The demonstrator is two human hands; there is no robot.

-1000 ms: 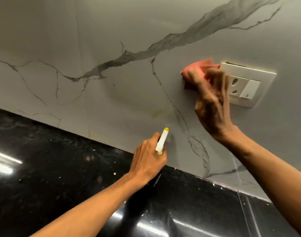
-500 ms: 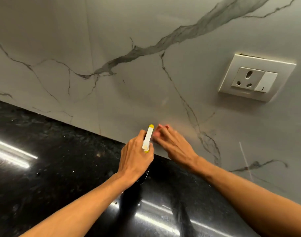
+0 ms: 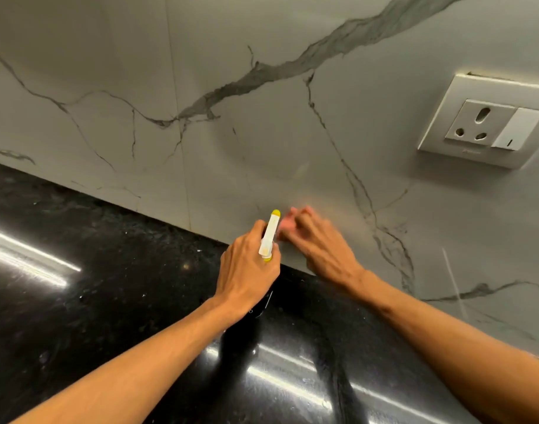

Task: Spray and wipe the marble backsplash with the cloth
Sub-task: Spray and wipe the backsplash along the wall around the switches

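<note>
Right hand [image 3: 318, 247] has swept the pink cloth [image 3: 286, 223] from the socket [image 3: 488, 123] down to the marble backsplash [image 3: 262, 148] foot by the bench [image 3: 109, 286], its grip too blurred to tell; left hand [image 3: 249, 270] grips the spray bottle [image 3: 269, 235]; the lower strip looks like it's getting wiped

My right hand [image 3: 320, 246] is a smear at the fingers, so I can't read the grip. The cloth [image 3: 288, 223] is just a pink blur peeking past them. My left hand [image 3: 246, 270] hides the spray bottle [image 3: 269, 234] below its head.
</note>
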